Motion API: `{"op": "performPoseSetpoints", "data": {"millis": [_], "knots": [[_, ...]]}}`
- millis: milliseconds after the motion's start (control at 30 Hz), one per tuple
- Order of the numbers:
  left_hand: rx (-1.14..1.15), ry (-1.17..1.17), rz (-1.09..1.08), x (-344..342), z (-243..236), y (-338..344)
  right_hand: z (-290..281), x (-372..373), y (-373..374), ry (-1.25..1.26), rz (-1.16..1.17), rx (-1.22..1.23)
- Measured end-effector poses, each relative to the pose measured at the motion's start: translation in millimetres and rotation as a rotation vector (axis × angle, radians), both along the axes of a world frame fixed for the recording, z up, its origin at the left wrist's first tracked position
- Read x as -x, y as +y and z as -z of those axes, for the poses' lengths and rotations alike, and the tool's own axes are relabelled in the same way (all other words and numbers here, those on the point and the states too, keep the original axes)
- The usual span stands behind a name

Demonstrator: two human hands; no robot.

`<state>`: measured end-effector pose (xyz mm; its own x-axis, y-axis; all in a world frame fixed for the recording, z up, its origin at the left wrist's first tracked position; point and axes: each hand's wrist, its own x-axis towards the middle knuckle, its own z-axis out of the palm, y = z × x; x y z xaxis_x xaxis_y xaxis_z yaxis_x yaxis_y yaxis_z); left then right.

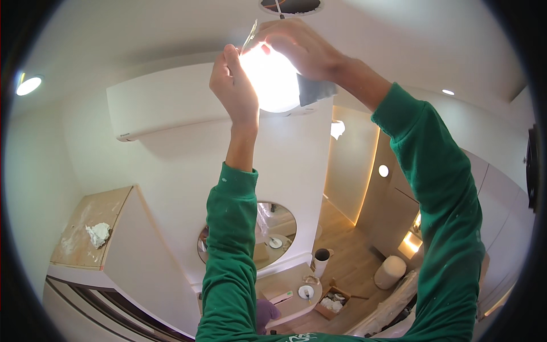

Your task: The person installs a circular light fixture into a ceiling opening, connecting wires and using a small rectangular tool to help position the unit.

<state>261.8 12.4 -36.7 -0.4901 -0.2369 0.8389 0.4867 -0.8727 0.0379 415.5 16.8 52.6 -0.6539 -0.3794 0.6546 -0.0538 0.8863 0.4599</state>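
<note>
A brightly lit round downlight (270, 80) is held up in front of me, just below a round hole (290, 5) in the ceiling. My left hand (235, 85) is closed at its left edge, thumb upward. Over its upper right edge bends my right hand (302, 48), fingers closed near the rim. Between the fingertips a thin pale strip (249, 37) sticks up; the glare hides which hand grips it. A grey flap (316, 91) shows at the light's right edge, below my right wrist. A thin cable (279, 8) hangs from the hole.
Behind the light, a white air conditioner (165, 105) spans the wall. A cabinet (94, 222) at left has a crumpled white lump (98, 234) on top. Below are a round mirror (279, 225), a table (293, 305) with a white plate (306, 292), an open carton (332, 302) and a stool (390, 272).
</note>
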Motion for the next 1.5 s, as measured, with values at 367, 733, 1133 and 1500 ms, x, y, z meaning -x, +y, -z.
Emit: {"op": "performPoseSetpoints", "data": {"millis": [367, 733, 1133, 1500], "knots": [[-0.016, 0.013, 0.157, -12.3, -4.4, -9.7, 14.3, 10.8, -11.4, 0.178, 0.283, -0.099], [0.020, 0.009, 0.028, -9.6, -4.1, -5.6, 12.9, 14.7, -3.6, 0.321, 0.220, -0.149], [-0.001, -0.028, 0.097, -26.1, -5.6, -15.3, 12.9, 22.7, 5.4, 0.389, 0.068, 0.002], [0.018, 0.038, 0.028, -17.7, -5.4, 0.8, 7.3, 22.9, 3.2, 0.299, 0.130, 0.332]]}}
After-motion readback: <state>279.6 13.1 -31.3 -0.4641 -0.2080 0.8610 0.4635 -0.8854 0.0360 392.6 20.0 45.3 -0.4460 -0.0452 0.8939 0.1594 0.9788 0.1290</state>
